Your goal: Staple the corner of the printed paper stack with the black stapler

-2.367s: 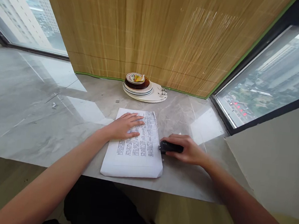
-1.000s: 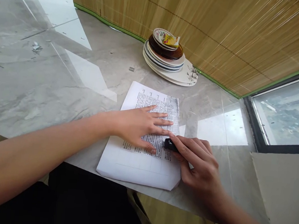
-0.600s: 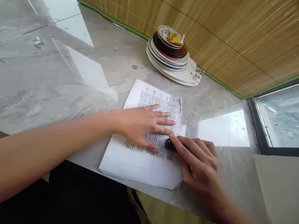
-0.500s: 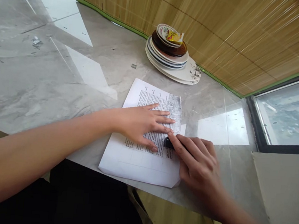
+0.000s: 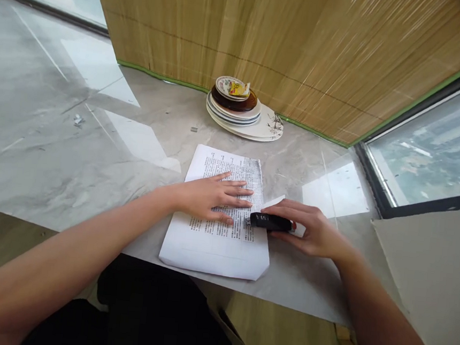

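A stack of printed paper [image 5: 215, 252] lies on the grey marble-look counter, its lower corners slightly bent. My left hand [image 5: 219, 198] rests flat on the printed text with fingers spread, pressing nothing but the paper. A black stapler [image 5: 272, 222] reaches over the sheets' right edge, its nose on the text close to my left thumb. From the right, my right hand [image 5: 309, 228] grips the stapler's rear part, fingers on the far side and thumb on the near side. A bit of white paper shows behind that hand.
Beyond the paper, stacked plates [image 5: 242, 122] stand by a bamboo blind [image 5: 226, 32], with a small yellow packet [image 5: 239, 89] on top. A small strip of staples [image 5: 194, 129] and some silvery scraps [image 5: 78, 120] lie on the counter [image 5: 145, 133]. A window [image 5: 428, 163] is at right.
My right hand has eased from pressing over the stapler to holding it by its sides, so more of the stapler shows. My left hand stays on the paper. The view has shifted.
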`<state>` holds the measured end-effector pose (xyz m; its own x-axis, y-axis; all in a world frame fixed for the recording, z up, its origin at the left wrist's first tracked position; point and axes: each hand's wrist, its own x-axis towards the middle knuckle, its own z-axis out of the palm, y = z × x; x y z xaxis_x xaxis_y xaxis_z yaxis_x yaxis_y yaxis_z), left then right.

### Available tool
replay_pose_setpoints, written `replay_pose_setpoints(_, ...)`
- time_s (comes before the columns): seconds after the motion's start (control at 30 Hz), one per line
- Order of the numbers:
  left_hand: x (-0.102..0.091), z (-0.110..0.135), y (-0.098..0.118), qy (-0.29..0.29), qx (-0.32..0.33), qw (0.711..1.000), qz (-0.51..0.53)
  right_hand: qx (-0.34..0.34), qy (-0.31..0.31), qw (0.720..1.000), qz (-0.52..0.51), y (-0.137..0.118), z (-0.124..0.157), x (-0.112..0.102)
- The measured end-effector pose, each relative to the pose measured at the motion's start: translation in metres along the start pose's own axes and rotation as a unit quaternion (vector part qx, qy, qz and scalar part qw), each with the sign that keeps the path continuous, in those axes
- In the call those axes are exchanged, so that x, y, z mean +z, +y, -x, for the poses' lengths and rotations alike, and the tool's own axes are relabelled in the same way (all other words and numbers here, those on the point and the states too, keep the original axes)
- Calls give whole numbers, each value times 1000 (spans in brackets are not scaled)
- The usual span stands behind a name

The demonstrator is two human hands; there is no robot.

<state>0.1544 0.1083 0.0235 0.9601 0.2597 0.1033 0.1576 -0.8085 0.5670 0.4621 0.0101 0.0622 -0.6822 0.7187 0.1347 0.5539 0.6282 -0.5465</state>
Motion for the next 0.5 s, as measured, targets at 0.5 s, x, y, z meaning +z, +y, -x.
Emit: replay_pose_setpoints(0.5,-14,6,-37,381,-67,858,338,148,261,953,-43,10,-21,-38)
